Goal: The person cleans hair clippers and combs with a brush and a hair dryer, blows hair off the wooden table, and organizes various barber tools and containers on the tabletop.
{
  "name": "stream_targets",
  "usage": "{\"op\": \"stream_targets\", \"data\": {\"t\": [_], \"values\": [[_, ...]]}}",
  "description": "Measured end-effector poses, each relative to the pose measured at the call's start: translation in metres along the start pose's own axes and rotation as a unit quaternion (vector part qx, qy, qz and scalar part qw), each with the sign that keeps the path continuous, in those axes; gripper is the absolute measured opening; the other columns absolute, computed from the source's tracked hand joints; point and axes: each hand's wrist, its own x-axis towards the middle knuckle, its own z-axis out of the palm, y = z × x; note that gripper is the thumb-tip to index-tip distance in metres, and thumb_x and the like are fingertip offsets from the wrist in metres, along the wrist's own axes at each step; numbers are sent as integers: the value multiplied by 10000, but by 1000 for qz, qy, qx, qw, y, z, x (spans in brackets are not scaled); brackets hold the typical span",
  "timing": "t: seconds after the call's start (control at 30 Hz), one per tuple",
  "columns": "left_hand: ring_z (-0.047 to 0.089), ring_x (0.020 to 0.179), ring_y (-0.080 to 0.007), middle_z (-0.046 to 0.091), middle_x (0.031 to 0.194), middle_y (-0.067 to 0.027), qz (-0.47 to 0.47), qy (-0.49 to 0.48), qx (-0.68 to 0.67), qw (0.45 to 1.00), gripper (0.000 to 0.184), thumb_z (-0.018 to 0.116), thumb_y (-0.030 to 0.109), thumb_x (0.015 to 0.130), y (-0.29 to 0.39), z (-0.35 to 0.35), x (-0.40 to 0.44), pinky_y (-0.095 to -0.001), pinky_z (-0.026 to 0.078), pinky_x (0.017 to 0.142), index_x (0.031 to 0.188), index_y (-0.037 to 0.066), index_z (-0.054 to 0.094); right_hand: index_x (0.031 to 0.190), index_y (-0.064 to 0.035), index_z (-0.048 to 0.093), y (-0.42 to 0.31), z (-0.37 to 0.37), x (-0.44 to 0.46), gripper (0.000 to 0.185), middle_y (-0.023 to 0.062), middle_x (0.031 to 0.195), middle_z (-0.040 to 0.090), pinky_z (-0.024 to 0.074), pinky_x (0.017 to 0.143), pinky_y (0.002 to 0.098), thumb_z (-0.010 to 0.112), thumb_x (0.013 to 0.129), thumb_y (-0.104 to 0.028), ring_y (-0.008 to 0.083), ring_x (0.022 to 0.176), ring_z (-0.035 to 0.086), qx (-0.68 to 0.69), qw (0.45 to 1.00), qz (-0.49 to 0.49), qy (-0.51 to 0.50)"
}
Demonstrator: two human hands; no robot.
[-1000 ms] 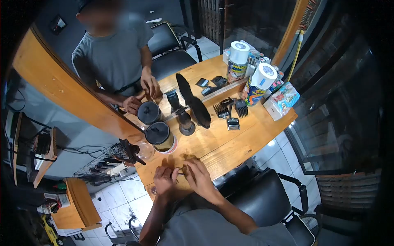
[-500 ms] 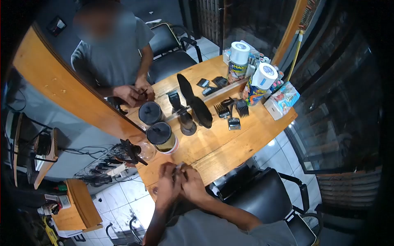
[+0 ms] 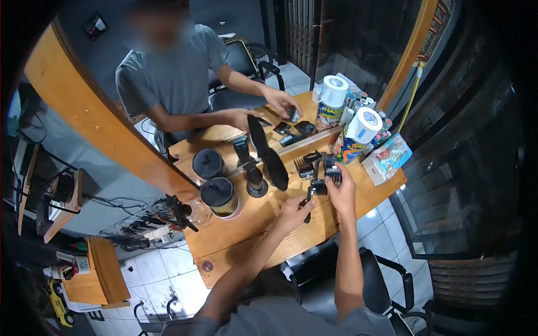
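My left hand (image 3: 295, 214) is closed on a thin black tool (image 3: 308, 205), held upright over the wooden table (image 3: 252, 229); what kind of tool it is cannot be made out. To its right, my right hand (image 3: 341, 189) grips a black clipper guard comb (image 3: 333, 171) by its edge. Between and behind the hands lie more black guard combs (image 3: 305, 167), one (image 3: 318, 187) close to the tool's upper end. A black brush (image 3: 274, 168) stands left of the combs against the mirror.
Along the mirror are a lidded jar (image 3: 219, 197), a small brush with a round base (image 3: 256, 186), a spray bottle (image 3: 180, 211), a can with a white roll on top (image 3: 358, 134) and a tissue pack (image 3: 388, 159). A black chair (image 3: 364, 277) stands beside the table.
My hands, close together at the table's near left before, have parted and reached right to the combs. My right hand has taken up a guard comb. The view has shifted slightly.
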Motion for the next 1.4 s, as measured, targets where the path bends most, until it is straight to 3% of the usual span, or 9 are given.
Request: {"op": "stream_targets", "data": {"t": [0.27, 0.3, 0.47, 0.63, 0.87, 1.03, 1.1, 1.2, 1.4], "values": [[599, 740, -208, 619, 850, -95, 123, 114, -91, 982, 418, 495, 180, 977, -4, 32, 85, -325, 513, 678, 1304, -75, 445, 1287, 4, 543, -34, -11, 28, 432, 234, 1210, 613, 514, 872, 320, 535, 857, 49, 276, 1115, 622, -26, 987, -156, 36], [605, 1047, -349, 588, 1196, -254, 121, 78, -120, 982, 655, 481, 115, 925, 6, 30, 78, -359, 491, 920, 1480, -102, 208, 1315, -9, 525, -51, -14, 16, 478, 208, 1257, 594, 497, 926, 325, 517, 846, 86, 275, 1164, 591, 40, 994, -104, 18], [217, 1411, -364, 159, 1519, -289, 265, 74, 16, 961, 815, 542, 88, 868, -23, 42, 69, -351, 258, 1134, 1500, -41, 43, 1369, -20, 483, -90, 2, -28, 605, 154, 1332, 544, 497, 928, 355, 667, 794, 22, 263, 1204, 560, 249, 964, -52, -74], [593, 1014, -327, 588, 1142, -196, 337, 128, 196, 912, 508, 589, -4, 840, -45, 47, -16, -387, 490, 874, 1334, -26, 474, 1360, -13, 493, -111, 38, -29, 717, 192, 1262, 595, 510, 880, 369, 826, 753, -200, 295, 1137, 600, 76, 985, -97, -121], [550, 1113, -465, 560, 1195, -271, 299, 104, 184, 931, 296, 589, 32, 877, -34, -8, -94, -479, 461, 957, 1161, -53, 579, 1107, 44, 644, -90, 83, -32, 254, 208, 996, 674, 517, 789, 398, 650, 916, -123, 335, 897, 670, 64, 995, -74, -26], [481, 1237, -422, 395, 1384, -283, 311, 210, 244, 894, 653, 683, 161, 893, -11, -36, -127, -451, 445, 991, 1406, -49, 338, 1077, 60, 643, -93, 60, -54, 235, 155, 940, 679, 497, 721, 342, 661, 914, -109, 267, 796, 632, 131, 986, -87, 56], [462, 1251, -433, 317, 1445, -289, 315, 208, 144, 915, 826, 739, 205, 859, 15, -40, -142, -453, 430, 1023, 1462, -54, 236, 1084, 55, 650, -119, 19, -81, 295, 138, 909, 671, 495, 744, 330, 731, 863, -124, 220, 804, 615, 154, 988, 21, -6], [441, 1256, -359, 232, 1464, -302, 316, 129, -44, 939, 1272, 847, 275, 781, 9, -38, -136, -452, 447, 988, 1521, 98, -172, 1090, 24, 663, -141, -12, -122, 364, 175, 969, 686, 514, 785, 381, 778, 780, -129, 326, 882, 662, -24, 982, -169, -85], [607, 954, -184, 567, 1121, -110, 91, 115, -437, 887, 909, 672, -23, 859, -19, -34, -119, -325, 524, 849, 1500, 173, 57, 1146, 23, 656, -148, -17, -181, 565, 204, 1171, 634, 507, 909, 410, 875, 674, -196, 362, 1094, 623, -35, 985, -144, -92]]}}
